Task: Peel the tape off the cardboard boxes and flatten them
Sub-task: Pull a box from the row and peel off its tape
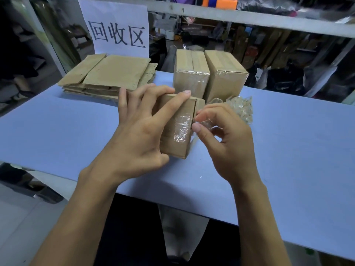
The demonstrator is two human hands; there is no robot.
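A small cardboard box [177,131] stands on the blue table [57,131] in the middle of the head view. My left hand [138,131] grips it from the left, fingers over its top edge. Clear tape [181,129] runs down the box's front face. My right hand [222,139] pinches a peeled, crumpled end of that tape at the box's right edge. Two taped boxes stand behind, one [191,73] left of the other [224,73]. A stack of flattened boxes [109,73] lies at the back left.
A wad of crumpled clear tape [240,109] lies just beyond my right hand. A white paper sign [117,27] stands behind the flattened stack. Shelf rails and cluttered storage fill the background. The table's front edge runs near my forearms.
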